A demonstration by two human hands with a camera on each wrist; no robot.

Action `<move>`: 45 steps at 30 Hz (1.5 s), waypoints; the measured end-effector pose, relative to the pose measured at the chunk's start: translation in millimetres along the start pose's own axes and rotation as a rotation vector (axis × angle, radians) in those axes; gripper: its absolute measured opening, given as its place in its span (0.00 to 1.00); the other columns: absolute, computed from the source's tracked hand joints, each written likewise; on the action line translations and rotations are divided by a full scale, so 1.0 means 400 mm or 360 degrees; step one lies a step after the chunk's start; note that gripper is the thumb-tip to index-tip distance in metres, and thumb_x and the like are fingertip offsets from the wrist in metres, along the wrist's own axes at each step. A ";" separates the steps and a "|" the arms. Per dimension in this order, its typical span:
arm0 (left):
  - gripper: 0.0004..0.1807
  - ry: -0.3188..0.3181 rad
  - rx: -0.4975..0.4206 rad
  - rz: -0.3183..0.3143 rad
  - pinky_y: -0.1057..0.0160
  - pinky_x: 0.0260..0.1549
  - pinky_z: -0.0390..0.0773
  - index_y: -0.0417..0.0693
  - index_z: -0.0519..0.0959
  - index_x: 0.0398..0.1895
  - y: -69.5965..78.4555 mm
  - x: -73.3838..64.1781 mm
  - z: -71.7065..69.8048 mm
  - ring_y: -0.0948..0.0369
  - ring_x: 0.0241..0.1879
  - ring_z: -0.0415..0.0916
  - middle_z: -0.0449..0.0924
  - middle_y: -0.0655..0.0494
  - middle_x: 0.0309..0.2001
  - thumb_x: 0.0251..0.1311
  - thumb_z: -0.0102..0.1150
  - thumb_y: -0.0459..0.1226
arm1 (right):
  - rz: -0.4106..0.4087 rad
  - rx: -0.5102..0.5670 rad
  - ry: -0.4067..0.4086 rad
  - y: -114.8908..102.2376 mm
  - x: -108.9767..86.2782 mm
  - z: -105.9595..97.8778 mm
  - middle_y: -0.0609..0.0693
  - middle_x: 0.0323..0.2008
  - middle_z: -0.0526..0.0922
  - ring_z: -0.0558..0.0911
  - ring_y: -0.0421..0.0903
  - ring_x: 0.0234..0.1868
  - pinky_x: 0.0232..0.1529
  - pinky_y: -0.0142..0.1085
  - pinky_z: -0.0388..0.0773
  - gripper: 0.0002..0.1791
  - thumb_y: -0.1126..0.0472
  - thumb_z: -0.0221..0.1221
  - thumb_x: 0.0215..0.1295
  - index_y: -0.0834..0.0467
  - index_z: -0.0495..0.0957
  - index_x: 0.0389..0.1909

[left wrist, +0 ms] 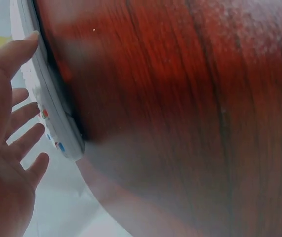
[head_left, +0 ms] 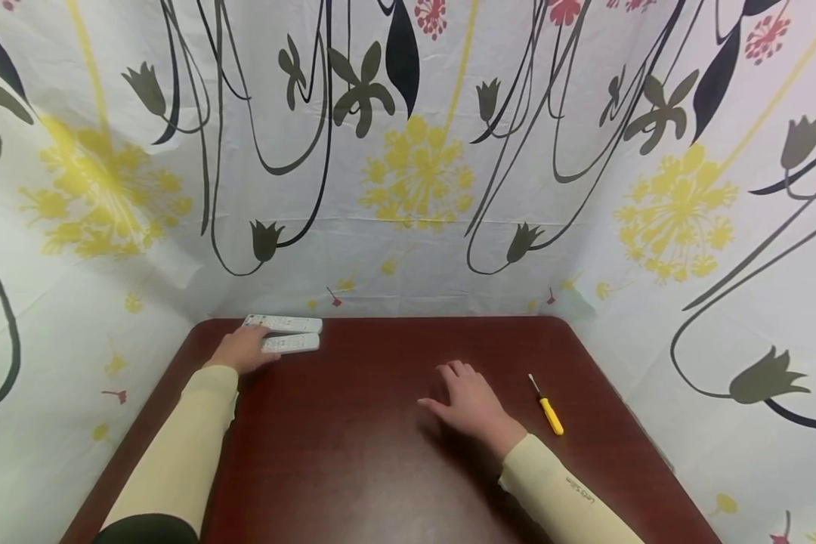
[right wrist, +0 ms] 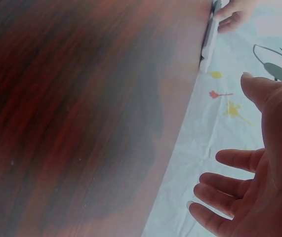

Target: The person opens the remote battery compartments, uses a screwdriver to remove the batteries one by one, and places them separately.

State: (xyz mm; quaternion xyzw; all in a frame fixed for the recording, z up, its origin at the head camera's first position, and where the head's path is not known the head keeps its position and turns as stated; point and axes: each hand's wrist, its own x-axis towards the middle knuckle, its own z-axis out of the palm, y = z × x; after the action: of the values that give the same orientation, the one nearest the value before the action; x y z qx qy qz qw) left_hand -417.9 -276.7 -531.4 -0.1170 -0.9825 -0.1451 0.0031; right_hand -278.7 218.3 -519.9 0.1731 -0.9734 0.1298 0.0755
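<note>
At the far left of the table [head_left: 353, 453], two white remote controls lie side by side. The farther remote control [head_left: 292, 324] sits close to the back edge, and the nearer remote control [head_left: 301, 343] is just in front of it. My left hand [head_left: 240, 350] is over their left ends, and its palm covers part of them. In the left wrist view, its thumb and fingers are spread beside a remote control [left wrist: 57, 106] with coloured buttons. Over the table's middle right, my right hand [head_left: 472, 404] holds nothing, its fingers loosely bent.
A screwdriver [head_left: 549, 414] with a yellow handle lies to the right of my right hand, tip pointing away. Floral-printed white cloth [head_left: 408, 264] hangs behind the table and along both sides.
</note>
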 end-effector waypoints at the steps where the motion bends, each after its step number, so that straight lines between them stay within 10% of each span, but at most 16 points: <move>1: 0.39 -0.0002 -0.0003 0.0003 0.27 0.71 0.66 0.30 0.73 0.75 -0.001 0.001 0.004 0.30 0.73 0.69 0.73 0.27 0.73 0.73 0.71 0.49 | -0.0003 -0.0005 0.0001 0.001 0.000 0.000 0.58 0.66 0.80 0.79 0.58 0.66 0.67 0.59 0.79 0.44 0.30 0.68 0.71 0.60 0.78 0.72; 21: 0.32 -0.0034 0.0012 0.0048 0.29 0.68 0.71 0.31 0.77 0.70 0.005 -0.020 0.011 0.31 0.70 0.72 0.76 0.28 0.70 0.73 0.73 0.43 | 0.0001 -0.0031 0.0017 0.012 -0.009 -0.001 0.58 0.65 0.80 0.80 0.58 0.65 0.65 0.57 0.79 0.44 0.29 0.68 0.71 0.60 0.78 0.71; 30: 0.33 -0.0065 -0.0089 0.0088 0.35 0.57 0.79 0.30 0.80 0.63 0.004 -0.025 0.015 0.42 0.53 0.82 0.83 0.35 0.56 0.69 0.75 0.50 | 0.0010 -0.0024 0.0003 0.019 -0.012 -0.003 0.58 0.66 0.80 0.79 0.59 0.65 0.66 0.58 0.79 0.45 0.29 0.68 0.71 0.61 0.78 0.71; 45: 0.25 0.0120 -0.0187 0.0166 0.43 0.47 0.81 0.43 0.82 0.52 0.020 -0.022 0.053 0.54 0.39 0.78 0.85 0.50 0.45 0.64 0.75 0.52 | 0.0027 -0.0013 0.0001 0.036 -0.019 -0.001 0.58 0.66 0.80 0.80 0.59 0.65 0.66 0.58 0.79 0.45 0.28 0.67 0.71 0.61 0.78 0.71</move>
State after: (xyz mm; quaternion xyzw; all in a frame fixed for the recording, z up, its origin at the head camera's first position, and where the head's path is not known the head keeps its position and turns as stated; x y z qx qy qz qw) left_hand -407.0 -265.3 -549.9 -0.1626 -0.9640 -0.2065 0.0407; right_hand -276.6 233.8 -524.2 0.1645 -0.9753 0.1265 0.0754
